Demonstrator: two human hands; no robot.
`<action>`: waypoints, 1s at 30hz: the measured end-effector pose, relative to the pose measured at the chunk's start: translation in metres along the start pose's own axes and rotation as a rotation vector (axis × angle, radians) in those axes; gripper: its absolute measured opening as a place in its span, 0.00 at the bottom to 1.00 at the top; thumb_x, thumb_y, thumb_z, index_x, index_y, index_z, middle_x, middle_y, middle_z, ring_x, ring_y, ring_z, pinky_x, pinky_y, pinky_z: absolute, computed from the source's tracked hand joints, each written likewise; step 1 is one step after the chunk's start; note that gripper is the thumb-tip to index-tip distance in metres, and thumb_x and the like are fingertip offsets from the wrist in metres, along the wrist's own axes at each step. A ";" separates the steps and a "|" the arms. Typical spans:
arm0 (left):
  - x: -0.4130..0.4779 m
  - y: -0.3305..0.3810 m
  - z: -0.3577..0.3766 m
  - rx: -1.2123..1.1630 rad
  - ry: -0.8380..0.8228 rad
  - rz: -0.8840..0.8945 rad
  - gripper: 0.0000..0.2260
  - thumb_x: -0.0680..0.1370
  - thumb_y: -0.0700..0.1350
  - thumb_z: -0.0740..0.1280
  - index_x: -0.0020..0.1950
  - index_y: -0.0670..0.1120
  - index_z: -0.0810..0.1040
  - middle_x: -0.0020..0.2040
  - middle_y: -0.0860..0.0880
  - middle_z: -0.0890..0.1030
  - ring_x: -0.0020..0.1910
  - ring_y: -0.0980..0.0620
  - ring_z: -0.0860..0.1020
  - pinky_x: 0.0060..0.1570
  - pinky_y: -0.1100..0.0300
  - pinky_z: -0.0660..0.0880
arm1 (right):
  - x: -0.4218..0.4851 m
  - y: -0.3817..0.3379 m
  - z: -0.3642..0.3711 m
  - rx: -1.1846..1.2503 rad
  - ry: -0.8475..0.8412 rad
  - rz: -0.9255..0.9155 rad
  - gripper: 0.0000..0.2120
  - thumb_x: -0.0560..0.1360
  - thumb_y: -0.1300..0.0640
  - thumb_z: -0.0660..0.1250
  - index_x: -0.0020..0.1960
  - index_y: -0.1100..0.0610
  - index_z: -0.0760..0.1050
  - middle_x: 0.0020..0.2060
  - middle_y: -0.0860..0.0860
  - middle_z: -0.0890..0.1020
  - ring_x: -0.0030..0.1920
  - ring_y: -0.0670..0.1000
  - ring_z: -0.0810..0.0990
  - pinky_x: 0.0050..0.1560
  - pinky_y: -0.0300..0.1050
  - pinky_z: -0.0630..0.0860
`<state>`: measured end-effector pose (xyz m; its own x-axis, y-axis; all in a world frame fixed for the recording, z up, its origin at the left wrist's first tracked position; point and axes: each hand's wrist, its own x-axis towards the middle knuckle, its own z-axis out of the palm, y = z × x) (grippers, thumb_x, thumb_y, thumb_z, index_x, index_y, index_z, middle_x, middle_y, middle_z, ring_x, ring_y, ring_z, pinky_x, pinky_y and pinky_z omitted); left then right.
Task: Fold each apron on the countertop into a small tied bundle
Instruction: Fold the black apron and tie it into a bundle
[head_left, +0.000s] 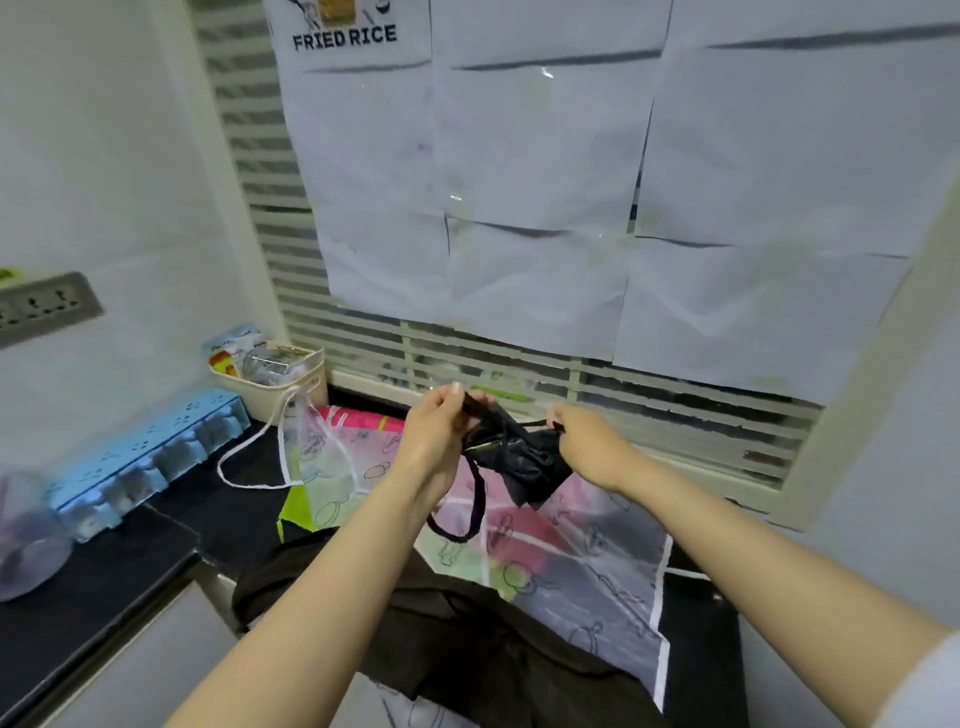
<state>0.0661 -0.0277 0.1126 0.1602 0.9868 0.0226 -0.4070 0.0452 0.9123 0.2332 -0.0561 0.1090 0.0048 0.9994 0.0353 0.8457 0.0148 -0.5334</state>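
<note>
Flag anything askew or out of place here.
The brown apron lies crumpled, bunched at the counter front edge. A strap loop dangles loose from the black bundle held between the left hand and right hand.

My two bare forearms reach forward side by side, my left grip raised with thumb and fingertips pinching a black strap, my right grip near it, knuckles up, fingers curled round a black bundle.
</note>
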 end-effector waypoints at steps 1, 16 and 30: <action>-0.002 0.010 0.005 -0.020 -0.004 0.026 0.11 0.83 0.41 0.56 0.42 0.42 0.70 0.35 0.48 0.77 0.35 0.53 0.78 0.37 0.64 0.77 | 0.000 -0.005 -0.006 -0.009 0.010 -0.025 0.17 0.71 0.75 0.51 0.33 0.55 0.59 0.31 0.52 0.68 0.32 0.51 0.65 0.29 0.42 0.57; -0.057 0.066 0.032 0.227 0.029 0.220 0.11 0.82 0.39 0.58 0.40 0.45 0.68 0.29 0.52 0.70 0.24 0.59 0.67 0.28 0.69 0.66 | -0.030 -0.044 -0.061 0.294 -0.208 -0.039 0.19 0.81 0.62 0.54 0.32 0.55 0.58 0.29 0.52 0.63 0.30 0.49 0.64 0.34 0.39 0.66; -0.088 0.119 0.014 0.286 0.032 0.265 0.10 0.82 0.40 0.57 0.40 0.44 0.67 0.30 0.51 0.74 0.26 0.57 0.72 0.29 0.67 0.67 | -0.039 -0.102 -0.069 0.348 -0.277 -0.176 0.11 0.73 0.59 0.70 0.53 0.65 0.77 0.41 0.53 0.76 0.38 0.49 0.75 0.33 0.33 0.71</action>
<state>0.0160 -0.1110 0.2253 0.0529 0.9631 0.2641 -0.1631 -0.2525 0.9537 0.1836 -0.0991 0.2204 -0.3050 0.9510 -0.0509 0.5915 0.1473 -0.7927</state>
